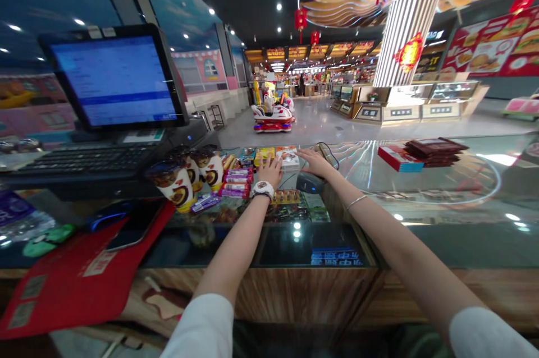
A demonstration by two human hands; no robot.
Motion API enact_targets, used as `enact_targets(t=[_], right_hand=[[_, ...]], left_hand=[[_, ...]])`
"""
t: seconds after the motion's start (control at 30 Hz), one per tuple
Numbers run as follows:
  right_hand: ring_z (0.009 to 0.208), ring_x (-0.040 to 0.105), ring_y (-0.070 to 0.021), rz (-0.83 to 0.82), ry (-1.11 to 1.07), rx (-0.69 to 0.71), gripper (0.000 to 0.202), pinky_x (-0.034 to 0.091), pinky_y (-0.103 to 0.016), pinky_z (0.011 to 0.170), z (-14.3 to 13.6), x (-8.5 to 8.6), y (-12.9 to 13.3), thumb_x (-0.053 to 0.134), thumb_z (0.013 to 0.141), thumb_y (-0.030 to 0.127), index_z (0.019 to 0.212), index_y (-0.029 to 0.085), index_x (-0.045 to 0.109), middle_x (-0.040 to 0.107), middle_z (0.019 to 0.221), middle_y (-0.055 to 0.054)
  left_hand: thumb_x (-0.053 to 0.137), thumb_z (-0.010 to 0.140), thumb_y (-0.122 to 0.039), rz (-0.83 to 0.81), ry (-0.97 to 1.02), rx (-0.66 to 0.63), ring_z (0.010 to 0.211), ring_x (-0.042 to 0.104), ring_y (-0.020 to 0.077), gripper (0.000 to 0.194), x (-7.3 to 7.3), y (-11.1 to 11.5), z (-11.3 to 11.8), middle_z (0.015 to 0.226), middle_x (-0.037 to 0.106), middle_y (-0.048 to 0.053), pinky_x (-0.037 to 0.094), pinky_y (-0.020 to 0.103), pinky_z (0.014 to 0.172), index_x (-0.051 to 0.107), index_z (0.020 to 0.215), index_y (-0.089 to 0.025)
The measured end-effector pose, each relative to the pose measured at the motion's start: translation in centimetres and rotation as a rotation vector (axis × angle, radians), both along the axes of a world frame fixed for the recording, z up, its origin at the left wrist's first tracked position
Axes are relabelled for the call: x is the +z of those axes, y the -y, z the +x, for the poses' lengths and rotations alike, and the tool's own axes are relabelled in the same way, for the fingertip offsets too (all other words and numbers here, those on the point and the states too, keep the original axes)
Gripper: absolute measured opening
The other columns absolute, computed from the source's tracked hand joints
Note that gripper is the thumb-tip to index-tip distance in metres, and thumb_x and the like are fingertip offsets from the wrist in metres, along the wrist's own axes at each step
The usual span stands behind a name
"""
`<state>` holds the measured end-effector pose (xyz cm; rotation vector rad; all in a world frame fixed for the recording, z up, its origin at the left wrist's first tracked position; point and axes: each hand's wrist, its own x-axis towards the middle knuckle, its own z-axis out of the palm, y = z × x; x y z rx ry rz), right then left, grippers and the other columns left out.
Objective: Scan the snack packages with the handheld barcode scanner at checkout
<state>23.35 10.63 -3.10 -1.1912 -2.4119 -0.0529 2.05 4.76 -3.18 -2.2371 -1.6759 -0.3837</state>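
Note:
My left hand (269, 171) reaches over the glass counter with its fingers stretched out, at the near left side of a white box with orange print (288, 158). A yellow packet (265, 154) lies just beyond its fingertips. To its left are several purple-and-red wrapped snack bars (236, 178). My right hand (315, 164) is at the right side of the white box, fingers extended; whether they touch it I cannot tell. Below that hand sits a dark barcode scanner (310, 183). Neither hand visibly grips anything.
Patterned cups with dark tops (173, 184) stand left of the bars, before a monitor (115, 80) and keyboard (88, 159). A phone (135, 226) lies on a red bag (84, 274). Dark red packets (435, 151) and a red-and-blue box (400, 159) lie on the right counter.

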Motion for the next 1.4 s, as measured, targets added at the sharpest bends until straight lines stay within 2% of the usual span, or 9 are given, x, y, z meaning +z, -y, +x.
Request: enact_targets(t=[0.1, 0.23, 0.43, 0.6, 0.77, 1.1, 1.4], right_hand=[[0.145, 0.038, -0.0280, -0.030, 0.032, 0.050, 0.076, 0.033, -0.048, 0.117, -0.3, -0.3, -0.8, 0.073, 0.079, 0.021, 0.149, 0.022, 0.043, 0.041, 0.157, -0.011], [0.143, 0.041, -0.0290, -0.040, 0.068, 0.046, 0.072, 0.036, -0.048, 0.115, -0.9, -0.8, -1.3, 0.072, 0.079, 0.018, 0.147, 0.024, 0.047, 0.049, 0.151, -0.010], [0.129, 0.057, -0.0269, -0.011, 0.075, 0.000, 0.061, 0.041, -0.039, 0.111, -0.9, -0.8, -0.8, 0.075, 0.079, 0.020, 0.138, 0.021, 0.058, 0.066, 0.132, -0.013], [0.115, 0.065, -0.0271, 0.048, 0.066, 0.059, 0.046, 0.046, -0.039, 0.104, -0.4, -0.3, -0.3, 0.074, 0.080, 0.018, 0.125, 0.020, 0.068, 0.072, 0.121, -0.012], [0.111, 0.067, -0.0270, 0.091, 0.031, 0.104, 0.037, 0.048, -0.040, 0.101, -0.2, -0.4, -0.1, 0.069, 0.081, 0.016, 0.118, 0.020, 0.071, 0.073, 0.118, -0.011], [0.109, 0.067, -0.0271, 0.296, -0.036, 0.098, 0.042, 0.043, -0.048, 0.108, 0.9, 0.4, 1.6, 0.059, 0.084, 0.016, 0.125, 0.017, 0.065, 0.072, 0.120, -0.012], [0.113, 0.062, -0.0279, 0.497, -0.118, 0.088, 0.039, 0.045, -0.048, 0.103, 2.5, 2.1, 6.0, 0.059, 0.088, 0.020, 0.127, 0.019, 0.062, 0.069, 0.126, -0.011]], left_hand=[[0.046, 0.094, -0.028, -0.024, -0.016, -0.005, 0.152, 0.019, 0.0295, 0.057, -0.4, -0.3, 0.0, 0.159, 0.038, 0.006, -0.001, 0.056, 0.125, 0.040, 0.151, -0.021], [0.045, 0.095, -0.027, -0.032, -0.014, 0.001, 0.152, 0.021, 0.0283, 0.054, -0.5, -0.4, -0.1, 0.155, 0.045, 0.005, 0.001, 0.057, 0.125, 0.042, 0.149, -0.023], [0.043, 0.094, -0.018, -0.006, -0.006, -0.019, 0.149, 0.029, 0.0280, 0.048, -0.4, -0.4, -0.2, 0.147, 0.054, 0.005, 0.005, 0.056, 0.125, 0.051, 0.141, -0.022], [0.043, 0.093, -0.013, 0.061, -0.004, -0.071, 0.142, 0.040, 0.0271, 0.041, -0.4, -0.6, -0.2, 0.133, 0.065, 0.007, 0.008, 0.055, 0.126, 0.061, 0.129, -0.021], [0.050, 0.091, -0.017, 0.122, 0.003, -0.117, 0.135, 0.048, 0.0283, 0.038, -0.4, -0.7, -0.3, 0.130, 0.067, 0.007, 0.012, 0.055, 0.125, 0.063, 0.126, -0.022], [0.049, 0.096, -0.020, 0.275, 0.050, -0.162, 0.125, 0.057, 0.0269, 0.037, 1.5, 0.6, 0.2, 0.125, 0.070, 0.006, 0.021, 0.058, 0.122, 0.061, 0.130, -0.026], [0.047, 0.097, -0.021, 0.435, 0.107, -0.263, 0.120, 0.060, 0.0262, 0.035, 3.3, 2.8, 0.7, 0.129, 0.069, 0.004, 0.023, 0.059, 0.122, 0.063, 0.128, -0.028]])
